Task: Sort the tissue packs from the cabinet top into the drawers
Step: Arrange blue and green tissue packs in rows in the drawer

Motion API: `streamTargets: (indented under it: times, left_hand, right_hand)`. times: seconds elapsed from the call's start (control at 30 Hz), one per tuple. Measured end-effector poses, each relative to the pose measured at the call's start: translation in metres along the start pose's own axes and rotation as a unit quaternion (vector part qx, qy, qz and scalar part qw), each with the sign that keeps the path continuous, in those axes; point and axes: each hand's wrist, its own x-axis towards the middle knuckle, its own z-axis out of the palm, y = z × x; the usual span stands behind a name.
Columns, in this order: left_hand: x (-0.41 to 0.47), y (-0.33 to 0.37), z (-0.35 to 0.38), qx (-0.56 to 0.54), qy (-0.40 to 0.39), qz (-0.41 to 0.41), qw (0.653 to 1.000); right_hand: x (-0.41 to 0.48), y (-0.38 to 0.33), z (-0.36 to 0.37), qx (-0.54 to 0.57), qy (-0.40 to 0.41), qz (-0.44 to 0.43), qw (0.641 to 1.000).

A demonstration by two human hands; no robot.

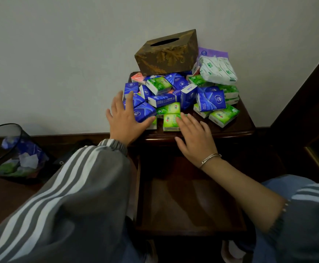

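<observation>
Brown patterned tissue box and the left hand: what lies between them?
In the head view, small blue plastic-wrapped tissue packs and one green pack lie piled between the box and the left hand.

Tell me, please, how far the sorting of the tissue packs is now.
Done: only the drawer is pulled open; I see no pack inside it. In hand: the left hand lies flat on a blue pack, and the right hand touches a green pack at the front edge. Left: the whole pile of packs on the cabinet top, in front of the brown tissue box.
</observation>
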Motion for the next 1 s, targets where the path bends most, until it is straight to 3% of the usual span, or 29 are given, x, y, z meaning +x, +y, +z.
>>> streamTargets:
  times: [0.17, 0.3, 0.53, 0.63, 0.73, 0.87, 1.0]
  left_hand:
    - [0.025, -0.010, 0.012, 0.002, -0.125, -0.043, 0.991]
    - [0.037, -0.010, 0.010, 0.019, -0.149, -0.051, 0.987]
    - [0.042, -0.009, 0.007, -0.119, -0.165, -0.103, 0.974]
    - [0.036, -0.009, 0.004, -0.143, -0.115, -0.108, 0.977]
    - [0.026, -0.014, -0.005, -0.179, -0.003, -0.136, 0.974]
    - [0.001, -0.031, -0.021, -0.257, 0.181, -0.224, 0.922]
    - [-0.035, -0.052, -0.013, -0.296, 0.243, -0.301, 0.873]
  right_hand:
    - [0.007, -0.004, 0.019, 0.011, -0.006, 0.036, 0.999]
    - [0.009, -0.002, 0.018, 0.040, 0.008, 0.036, 0.999]
    - [0.013, -0.004, 0.016, 0.050, 0.009, 0.058, 0.997]
    - [0.013, -0.004, 0.014, 0.045, 0.003, 0.055, 0.997]
    - [0.014, -0.004, 0.010, 0.047, 0.009, 0.052, 0.998]
    - [0.028, -0.001, -0.001, 0.017, -0.015, 0.042, 0.999]
    - [0.041, -0.002, -0.013, -0.049, -0.054, 0.012, 0.997]
